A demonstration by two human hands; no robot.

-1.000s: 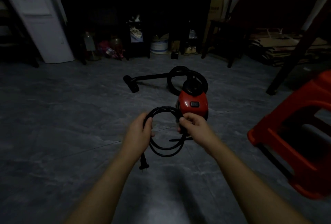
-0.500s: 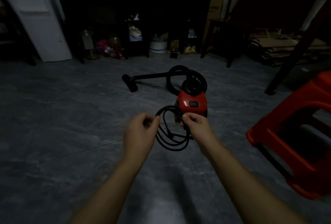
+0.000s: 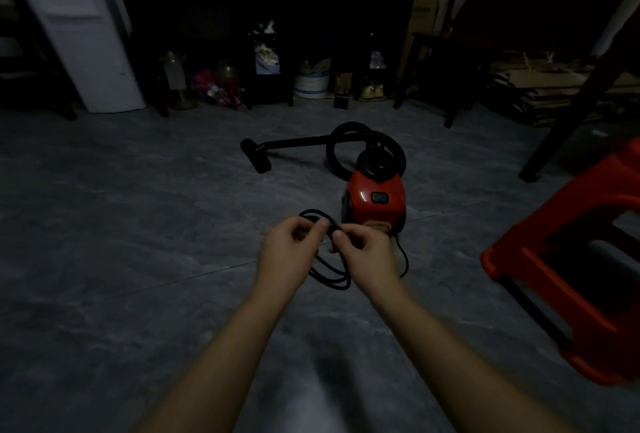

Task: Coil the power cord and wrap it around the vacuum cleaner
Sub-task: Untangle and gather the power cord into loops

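On the grey, stone-patterned floor (image 3: 121,259) of a dim room, a red vacuum cleaner (image 3: 377,206) stands a little ahead of the person. Its black hose (image 3: 332,152) is curled in a ring behind it, and the wand ends in a floor nozzle (image 3: 258,157) to the left. Just in front of the vacuum cleaner, above the floor, both hands hold the black power cord (image 3: 330,277), which hangs in a few loops between them. The left hand (image 3: 289,252) has its fingers curled and pinches the top of the loops between thumb and forefinger. The right hand (image 3: 369,256) is close beside it, almost touching, and also pinches the cord with curled fingers. One strand runs past the right wrist toward the base of the vacuum cleaner.

A red plastic stool (image 3: 571,259) stands at the right edge. Along the far wall there is a dark shelf unit (image 3: 242,7); under it are bottles, a white bucket (image 3: 311,83) and small things too dark to name. A tall white panel (image 3: 86,38) stands at the far left, and flat cardboard (image 3: 540,86) is piled at the far right.
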